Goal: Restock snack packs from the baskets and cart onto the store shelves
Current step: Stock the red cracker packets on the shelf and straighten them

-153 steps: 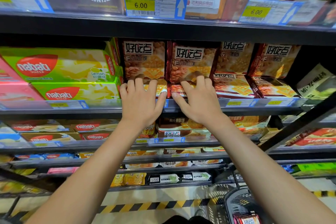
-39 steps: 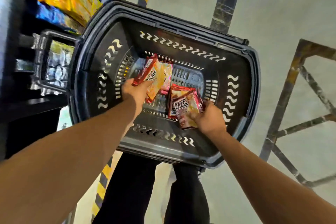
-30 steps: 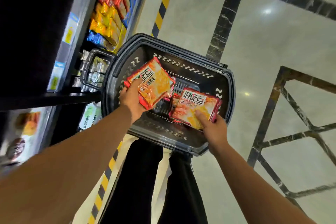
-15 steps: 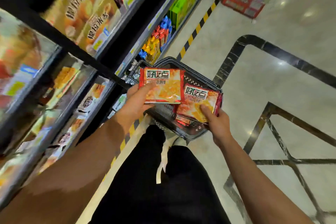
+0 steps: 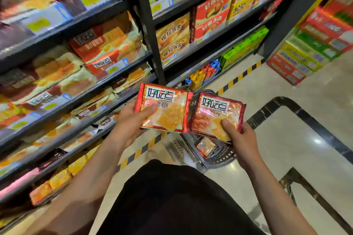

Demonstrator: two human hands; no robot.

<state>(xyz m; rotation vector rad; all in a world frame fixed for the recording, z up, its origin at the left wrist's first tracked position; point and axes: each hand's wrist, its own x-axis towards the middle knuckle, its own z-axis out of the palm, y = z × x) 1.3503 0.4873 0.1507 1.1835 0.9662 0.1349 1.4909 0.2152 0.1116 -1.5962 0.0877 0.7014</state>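
Observation:
My left hand grips a red and orange cracker pack by its left edge, thumb on the front. My right hand holds a second, darker red cracker pack from below, thumb pressed on its face. Both packs are held side by side above the black basket on the floor. One more small pack lies inside the basket. The shelves with matching cracker packs run along my left.
Dark shelf uprights divide bays full of boxed and bagged snacks. Stacked red and green cartons stand at the far right. A yellow-black floor stripe runs along the shelf base. My dark-clothed legs fill the lower middle.
Both hands reached into the basket, each took a cracker pack and lifted it out. My view has swung up from the basket toward the shelves.

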